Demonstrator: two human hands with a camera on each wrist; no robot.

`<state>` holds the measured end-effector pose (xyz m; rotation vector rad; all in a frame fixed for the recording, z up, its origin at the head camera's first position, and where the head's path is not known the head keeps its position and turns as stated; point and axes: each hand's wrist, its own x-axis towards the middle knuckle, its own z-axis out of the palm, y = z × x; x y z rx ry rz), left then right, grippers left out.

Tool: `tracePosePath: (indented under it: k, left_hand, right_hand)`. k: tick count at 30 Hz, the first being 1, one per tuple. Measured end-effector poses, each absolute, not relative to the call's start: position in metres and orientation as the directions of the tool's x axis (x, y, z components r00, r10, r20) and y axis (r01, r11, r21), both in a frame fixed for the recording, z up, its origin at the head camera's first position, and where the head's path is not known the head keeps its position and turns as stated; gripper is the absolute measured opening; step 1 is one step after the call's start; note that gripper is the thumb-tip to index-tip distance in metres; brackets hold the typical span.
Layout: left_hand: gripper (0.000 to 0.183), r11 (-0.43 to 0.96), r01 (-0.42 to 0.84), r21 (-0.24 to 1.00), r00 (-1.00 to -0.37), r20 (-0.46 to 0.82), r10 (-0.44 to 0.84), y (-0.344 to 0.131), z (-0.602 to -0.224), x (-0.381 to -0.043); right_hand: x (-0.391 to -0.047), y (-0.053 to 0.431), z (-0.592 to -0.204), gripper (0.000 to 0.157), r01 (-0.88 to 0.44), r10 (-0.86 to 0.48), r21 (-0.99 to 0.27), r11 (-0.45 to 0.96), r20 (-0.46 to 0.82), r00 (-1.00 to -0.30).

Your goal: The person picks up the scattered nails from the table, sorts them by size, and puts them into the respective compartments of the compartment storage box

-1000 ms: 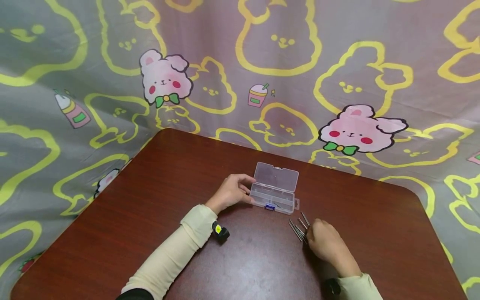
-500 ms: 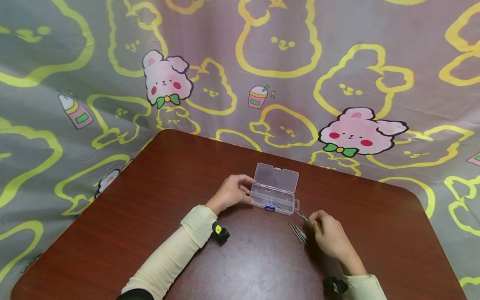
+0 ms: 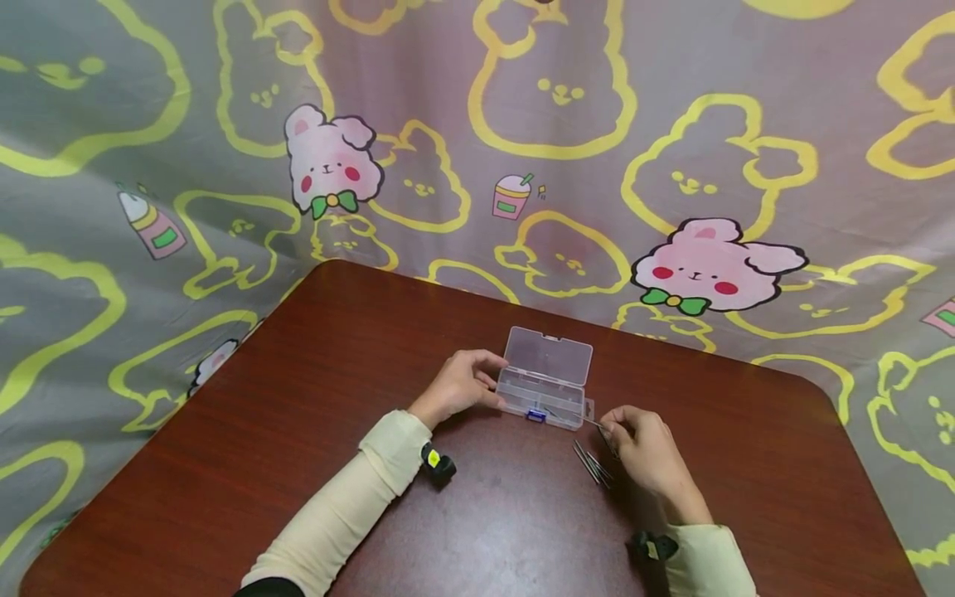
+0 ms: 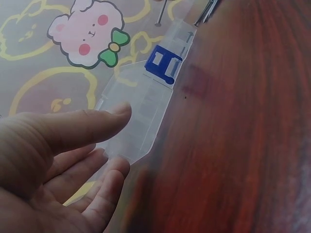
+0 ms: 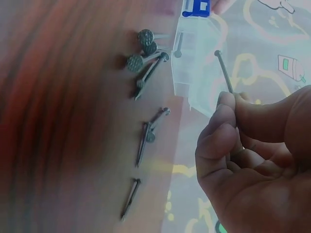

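Note:
A clear plastic compartment box (image 3: pixel 515 404) stands on the table with its lid (image 3: pixel 548 356) raised and a blue latch (image 3: pixel 535 415) at its front. My left hand (image 3: pixel 457 383) holds the box's left end, thumb at the front and fingers toward the hinge side. Between thumb and fingertips my right hand (image 3: pixel 647 452) pinches a nail (image 5: pixel 225 72), head pointing away from the hand, at the box's right end. One nail (image 5: pixel 179 44) lies inside a front compartment. Several loose nails (image 3: pixel 593 464) lie on the table beside my right hand.
The brown wooden table (image 3: pixel 336 348) reaches back to a grey curtain (image 3: pixel 440 99) printed with rabbits and yellow outlines. A hanging tab (image 3: pixel 589 409) juts from the box's right end. The loose nails (image 5: pixel 143 141) point various ways, some crossing.
My right hand has lifted a nail from the loose group and moved it up and left to the box's right end. My left hand has stayed at the box.

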<state>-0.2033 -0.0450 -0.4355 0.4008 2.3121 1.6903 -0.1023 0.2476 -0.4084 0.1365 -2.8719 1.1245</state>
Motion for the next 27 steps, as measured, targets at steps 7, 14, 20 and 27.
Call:
tracePosePath:
  k: [7, 14, 20, 27]
  left_hand:
    - [0.062, 0.288, 0.078, 0.954, -0.932, -0.032, 0.36, -0.046, -0.436, -0.203]
    - [0.062, 0.285, 0.072, 0.956, -0.932, -0.037, 0.36, -0.046, -0.437, -0.203]
    - [0.062, 0.283, 0.071, 0.956, -0.929, -0.04, 0.368, -0.046, -0.437, -0.203]
    - [0.063, 0.279, 0.068, 0.958, -0.928, -0.042, 0.371, -0.046, -0.436, -0.202]
  right_hand:
    - [-0.115, 0.237, -0.411, 0.013, -0.063, -0.027, -0.72, 0.692, 0.062, -0.998]
    - [-0.13, 0.226, -0.412, 0.014, -0.057, 0.006, -0.713, 0.699, 0.086, -0.996]
    - [-0.138, 0.218, -0.414, 0.014, -0.061, 0.018, -0.692, 0.719, 0.106, -0.994]
    - [-0.144, 0.212, -0.413, 0.016, -0.062, 0.03, -0.673, 0.737, 0.124, -0.992]
